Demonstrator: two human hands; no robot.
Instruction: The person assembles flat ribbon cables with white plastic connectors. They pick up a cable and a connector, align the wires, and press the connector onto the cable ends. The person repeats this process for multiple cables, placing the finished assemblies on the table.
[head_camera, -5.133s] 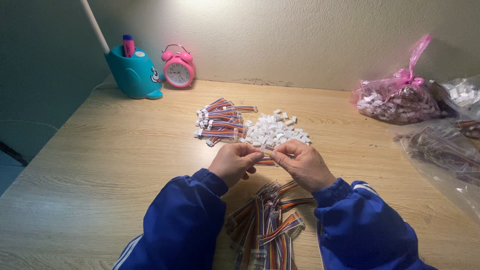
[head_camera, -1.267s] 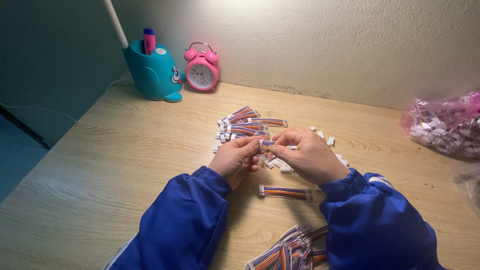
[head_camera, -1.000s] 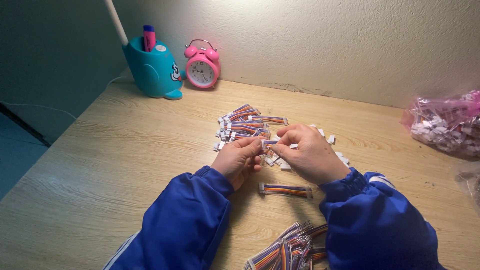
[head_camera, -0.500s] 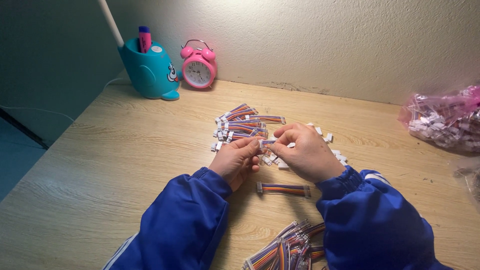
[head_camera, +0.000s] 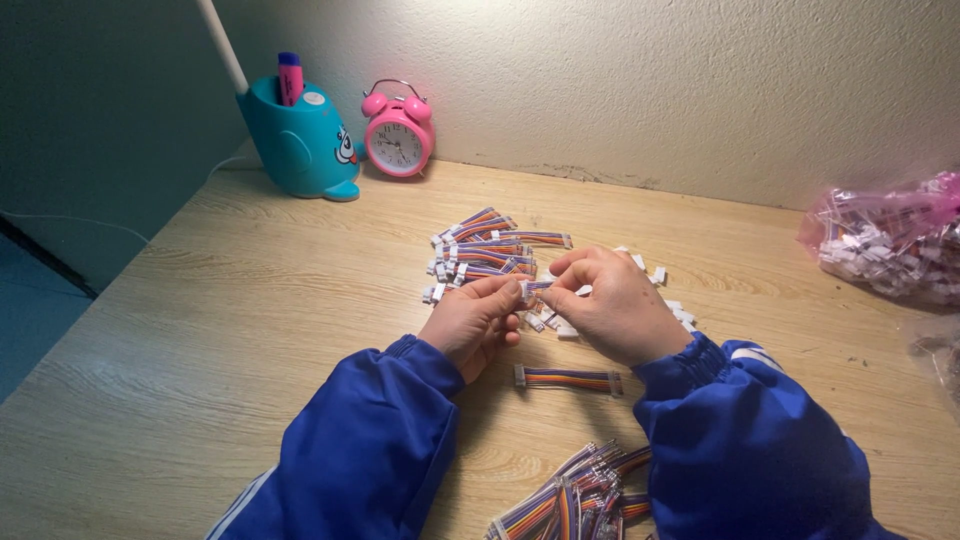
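Note:
My left hand (head_camera: 478, 322) and my right hand (head_camera: 612, 305) meet over the wooden desk (head_camera: 240, 330), pinching between them a short multicoloured ribbon cable (head_camera: 535, 287) with a white connector at its end. Just beyond the hands lies a pile of finished cables (head_camera: 490, 250). Small white connectors (head_camera: 660, 275) are scattered under and to the right of my right hand. One single cable (head_camera: 567, 379) lies flat on the desk just below my wrists. A heap of more cables (head_camera: 570, 495) sits near the front edge between my blue sleeves.
A teal whale-shaped pen holder (head_camera: 300, 145) with a pink marker and a pink alarm clock (head_camera: 398, 133) stand at the back by the wall. A pink plastic bag of white connectors (head_camera: 890, 240) lies at the far right. The desk drops off on the left.
Since five seconds ago the view has shifted left and one cable now lies on the desk below my wrists. Over the last second both hands stay together, working on the held cable.

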